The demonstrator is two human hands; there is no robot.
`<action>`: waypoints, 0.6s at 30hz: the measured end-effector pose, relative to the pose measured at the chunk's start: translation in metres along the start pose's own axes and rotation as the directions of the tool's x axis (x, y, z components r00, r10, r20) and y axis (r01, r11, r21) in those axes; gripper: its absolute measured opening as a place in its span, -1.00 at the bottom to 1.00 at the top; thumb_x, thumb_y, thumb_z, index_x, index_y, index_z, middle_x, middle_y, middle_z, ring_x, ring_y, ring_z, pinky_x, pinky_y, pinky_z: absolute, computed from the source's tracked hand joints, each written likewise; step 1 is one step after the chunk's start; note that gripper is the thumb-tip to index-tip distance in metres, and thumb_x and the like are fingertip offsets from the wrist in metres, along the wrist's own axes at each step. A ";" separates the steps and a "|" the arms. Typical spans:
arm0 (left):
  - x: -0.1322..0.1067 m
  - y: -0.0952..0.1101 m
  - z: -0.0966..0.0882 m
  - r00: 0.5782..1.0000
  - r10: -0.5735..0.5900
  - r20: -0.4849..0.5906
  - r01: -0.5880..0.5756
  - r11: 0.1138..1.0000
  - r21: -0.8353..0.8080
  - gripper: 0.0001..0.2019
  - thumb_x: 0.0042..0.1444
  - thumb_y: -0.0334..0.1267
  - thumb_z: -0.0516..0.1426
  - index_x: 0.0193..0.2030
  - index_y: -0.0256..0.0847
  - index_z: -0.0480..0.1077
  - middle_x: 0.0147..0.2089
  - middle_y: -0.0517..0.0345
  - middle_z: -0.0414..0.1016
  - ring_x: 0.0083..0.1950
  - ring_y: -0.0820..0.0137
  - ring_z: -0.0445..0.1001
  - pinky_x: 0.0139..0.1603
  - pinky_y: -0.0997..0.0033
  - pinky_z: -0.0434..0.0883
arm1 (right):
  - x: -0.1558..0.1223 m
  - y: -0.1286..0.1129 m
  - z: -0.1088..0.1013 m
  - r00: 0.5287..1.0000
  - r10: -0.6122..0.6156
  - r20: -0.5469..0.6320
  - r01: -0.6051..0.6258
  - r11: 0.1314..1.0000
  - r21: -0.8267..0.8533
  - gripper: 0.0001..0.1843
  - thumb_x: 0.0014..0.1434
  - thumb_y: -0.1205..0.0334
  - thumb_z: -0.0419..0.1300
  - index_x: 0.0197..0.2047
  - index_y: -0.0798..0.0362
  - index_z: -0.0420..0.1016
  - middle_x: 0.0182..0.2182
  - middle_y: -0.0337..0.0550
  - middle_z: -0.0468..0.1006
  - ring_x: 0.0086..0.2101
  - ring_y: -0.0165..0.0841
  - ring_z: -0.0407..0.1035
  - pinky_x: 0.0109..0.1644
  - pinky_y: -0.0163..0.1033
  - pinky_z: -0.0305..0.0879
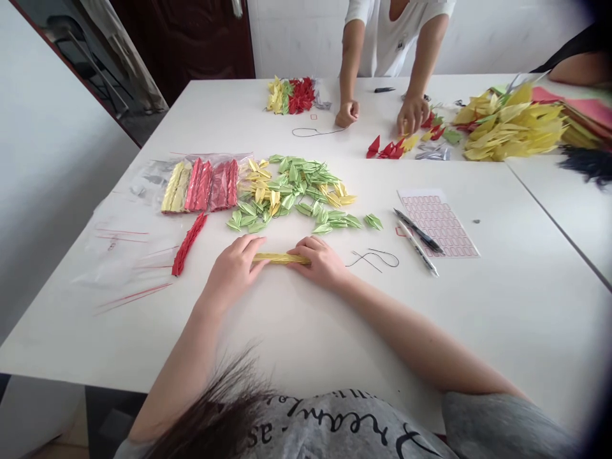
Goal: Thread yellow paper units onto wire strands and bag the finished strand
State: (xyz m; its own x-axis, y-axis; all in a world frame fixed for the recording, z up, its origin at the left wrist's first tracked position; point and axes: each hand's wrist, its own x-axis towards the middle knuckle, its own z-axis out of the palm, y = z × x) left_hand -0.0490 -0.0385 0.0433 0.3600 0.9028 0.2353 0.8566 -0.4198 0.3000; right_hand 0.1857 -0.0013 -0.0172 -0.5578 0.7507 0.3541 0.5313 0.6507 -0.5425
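My left hand [234,268] and my right hand [318,261] rest on the white table [335,319], gripping opposite ends of a tight yellow stack of folded paper pieces [281,258]. The stack lies level and appears to touch the tabletop. A heap of loose green and yellow origami pieces [291,191] sits just beyond my hands. To the left of it, a clear plastic bag [153,182] holds yellow and red stacks. A red stack [189,245] lies near my left hand.
Black thread [373,258] lies right of my right hand, near two pens [418,239] on a red-printed sheet [437,223]. Across the table, a co-worker's hands [377,113] work among red pieces. A large yellow paper pile [511,121] stands at the far right.
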 end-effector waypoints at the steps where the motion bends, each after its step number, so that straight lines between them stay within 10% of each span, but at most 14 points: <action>1: -0.002 0.002 -0.003 1.000 -0.016 -0.016 0.016 1.000 0.015 -0.71 0.31 -0.25 0.08 0.14 -0.16 0.39 0.10 0.00 0.47 0.13 0.20 0.45 0.11 0.22 0.40 | 0.000 0.000 0.000 1.000 -0.004 0.000 0.004 1.000 -0.011 -0.75 0.30 0.07 0.19 -0.07 0.01 0.58 -0.21 -0.01 0.53 -0.16 -0.18 0.38 -0.02 -0.06 0.37; 7: -0.003 0.001 0.000 0.994 -0.075 0.084 0.068 0.994 0.084 -0.84 0.30 -0.32 0.06 -0.20 -0.17 0.48 -0.16 0.06 0.54 -0.11 0.24 0.51 -0.12 0.28 0.43 | 0.000 -0.004 -0.007 0.999 -0.038 -0.017 0.035 0.988 -0.151 -0.50 0.27 -0.08 0.20 0.12 0.10 0.46 -0.04 0.12 0.54 -0.04 -0.07 0.40 0.05 0.05 0.34; 18: -0.015 0.032 0.011 0.995 -0.033 0.093 0.018 0.987 0.162 -0.75 0.28 -0.30 0.09 0.06 -0.22 0.43 -0.01 -0.08 0.54 -0.02 0.17 0.52 -0.06 0.23 0.45 | -0.020 -0.044 0.014 0.993 -0.069 0.098 0.097 0.946 -0.309 -0.26 0.40 -0.10 -0.04 0.42 0.28 0.08 0.35 0.24 0.20 0.33 0.02 0.11 0.42 0.28 -0.03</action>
State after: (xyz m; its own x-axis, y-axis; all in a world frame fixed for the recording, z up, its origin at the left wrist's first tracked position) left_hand -0.0229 -0.0647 0.0396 0.3643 0.9210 0.1382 0.9114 -0.3831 0.1504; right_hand 0.1646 -0.0470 -0.0109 -0.6530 0.6888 0.3147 0.6459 0.7235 -0.2434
